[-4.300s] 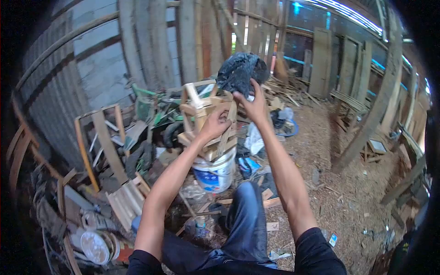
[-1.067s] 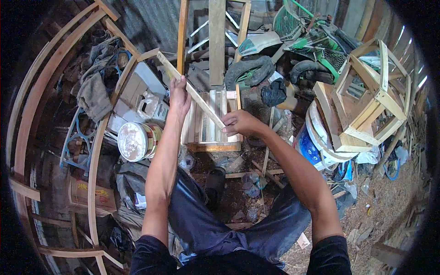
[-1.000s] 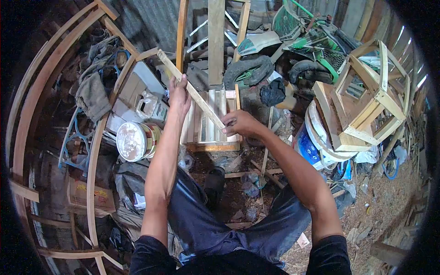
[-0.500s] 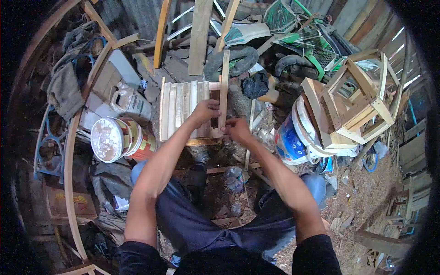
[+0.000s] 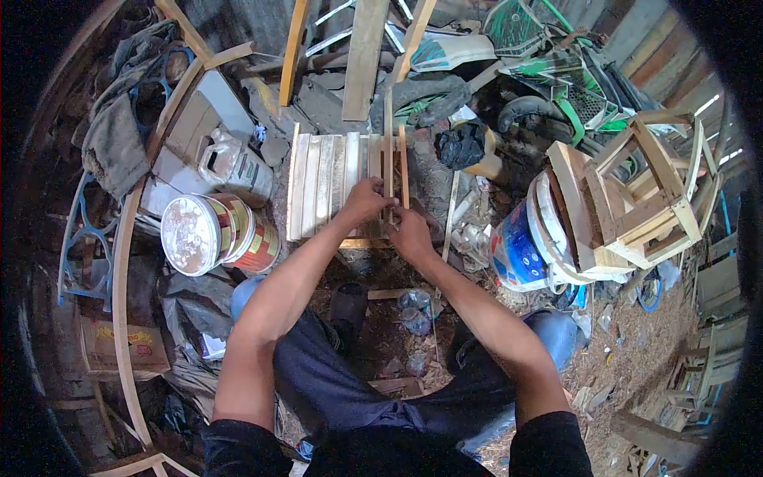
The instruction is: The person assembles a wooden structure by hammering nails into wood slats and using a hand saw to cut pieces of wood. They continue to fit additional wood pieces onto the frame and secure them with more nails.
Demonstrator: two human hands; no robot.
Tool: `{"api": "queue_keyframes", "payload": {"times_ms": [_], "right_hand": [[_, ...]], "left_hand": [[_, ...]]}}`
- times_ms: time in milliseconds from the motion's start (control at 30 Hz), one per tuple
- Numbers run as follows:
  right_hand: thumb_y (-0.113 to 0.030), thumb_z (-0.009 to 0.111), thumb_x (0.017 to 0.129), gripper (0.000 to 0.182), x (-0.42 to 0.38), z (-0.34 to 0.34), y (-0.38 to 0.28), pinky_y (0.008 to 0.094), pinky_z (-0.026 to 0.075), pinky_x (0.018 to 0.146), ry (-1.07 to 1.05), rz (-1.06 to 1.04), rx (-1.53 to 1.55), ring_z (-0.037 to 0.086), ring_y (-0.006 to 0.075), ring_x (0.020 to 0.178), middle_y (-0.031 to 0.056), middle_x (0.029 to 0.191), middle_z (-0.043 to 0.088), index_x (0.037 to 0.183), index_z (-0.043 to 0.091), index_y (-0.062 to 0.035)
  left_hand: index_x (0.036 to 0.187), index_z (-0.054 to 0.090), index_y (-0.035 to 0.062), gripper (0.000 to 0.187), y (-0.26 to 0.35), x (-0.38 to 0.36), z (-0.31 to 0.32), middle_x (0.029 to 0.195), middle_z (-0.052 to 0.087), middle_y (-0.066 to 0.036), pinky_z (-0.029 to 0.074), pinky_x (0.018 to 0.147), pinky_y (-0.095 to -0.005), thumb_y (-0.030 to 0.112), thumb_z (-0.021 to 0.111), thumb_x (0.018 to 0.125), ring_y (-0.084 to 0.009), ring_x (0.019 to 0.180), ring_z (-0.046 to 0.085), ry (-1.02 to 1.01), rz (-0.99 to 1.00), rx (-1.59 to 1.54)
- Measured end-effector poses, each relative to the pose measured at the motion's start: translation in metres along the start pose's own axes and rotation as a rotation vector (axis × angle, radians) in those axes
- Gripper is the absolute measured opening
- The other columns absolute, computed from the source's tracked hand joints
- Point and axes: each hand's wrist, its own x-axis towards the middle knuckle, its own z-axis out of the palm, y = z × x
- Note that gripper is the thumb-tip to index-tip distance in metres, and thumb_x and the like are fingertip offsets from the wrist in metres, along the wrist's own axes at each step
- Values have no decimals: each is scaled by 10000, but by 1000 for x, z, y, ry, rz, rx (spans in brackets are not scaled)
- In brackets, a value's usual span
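Note:
A slatted wooden crate [image 5: 324, 184] sits in front of me, with several pale slats side by side across its top. Toward its right side, a narrow wooden slat [image 5: 389, 135] reaches beyond the crate's far edge. My left hand [image 5: 367, 200] closes on this slat from the left, fingers bent over its near part. My right hand [image 5: 412, 237] pinches near the slat's near end, its fingertips close to those of the left. A gap shows between the slat and the crate's right side strip [image 5: 404, 163]. The fingers partly hide the slat's near end.
Paint buckets [image 5: 189, 236] stand left of the crate. A blue-and-white bucket [image 5: 518, 248] at right bears a wooden frame [image 5: 642, 195]. Boards [image 5: 366, 63] lean at the back beside a green motorbike part [image 5: 568, 95]. A black plastic bag [image 5: 459, 147] lies beyond the crate.
The slat has come down toward the crate's top and now looks narrower, its far end lower. Both hands have moved closer together with it. The whole view has shifted slightly.

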Motion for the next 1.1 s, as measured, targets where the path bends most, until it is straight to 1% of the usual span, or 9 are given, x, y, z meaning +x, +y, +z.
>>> {"api": "queue_keyframes", "payload": {"times_ms": [100,200,300,533,833,900,933,1000,1100], "right_hand": [[-145,705,742,292,3,-10,-6,403,489,697,-94,43,49,624,388,780,205,785,645,961,628,32],[-151,718,741,303,6,-14,-2,375,497,669,-141,97,167,653,322,729,183,788,658,973,634,25],[-114,708,757,253,17,-18,11,299,495,603,-203,177,384,638,141,655,115,798,677,968,644,10],[-89,702,761,204,1,-19,-5,297,503,608,2,106,217,634,149,698,103,811,671,933,642,1],[-107,723,741,185,-23,-28,0,341,494,699,-273,186,355,655,209,759,124,770,653,836,611,7],[-130,735,742,242,-31,-21,8,331,497,689,-265,107,117,658,205,773,133,810,653,876,595,14],[-130,735,742,242,-34,-16,13,331,497,689,-265,107,117,658,205,773,133,810,653,876,595,14],[-171,739,750,312,-39,-7,20,336,499,698,-265,202,279,659,214,785,146,878,653,948,580,10],[-180,739,756,367,-39,4,26,343,498,697,-268,351,329,657,220,779,152,925,649,1008,565,22]], "left_hand": [[997,637,-51,415,-8,7,-2,941,662,-168,500,749,-332,152,774,662,-237,827,640,-24,-40,-35],[1156,565,-28,483,-16,14,-5,1032,637,-124,481,783,-308,108,742,728,-195,906,603,-221,-135,-254],[1201,519,-28,473,-4,9,-11,1042,623,-94,484,727,-290,63,699,774,-171,859,592,-138,-135,-392],[1163,534,-35,433,-22,6,2,1041,622,-99,490,737,-288,78,701,780,-179,874,593,-175,-219,-623],[1071,536,-30,436,-20,-23,-2,848,630,-111,506,701,-319,71,751,706,-194,781,618,-173,-98,-348],[1080,515,-3,463,-21,-27,2,954,597,-151,501,782,-373,69,735,679,-269,892,608,-206,-25,-55],[1080,515,-3,463,-23,-30,4,954,597,-151,501,782,-373,69,735,679,-269,892,608,-206,-24,-54],[1126,506,33,537,-27,-36,7,1128,527,-184,465,865,-426,78,714,633,-339,1047,533,-39,386,497],[1231,460,127,720,-32,-34,1,1321,410,-143,399,972,-440,150,791,592,-379,1196,411,-166,462,670]]}}
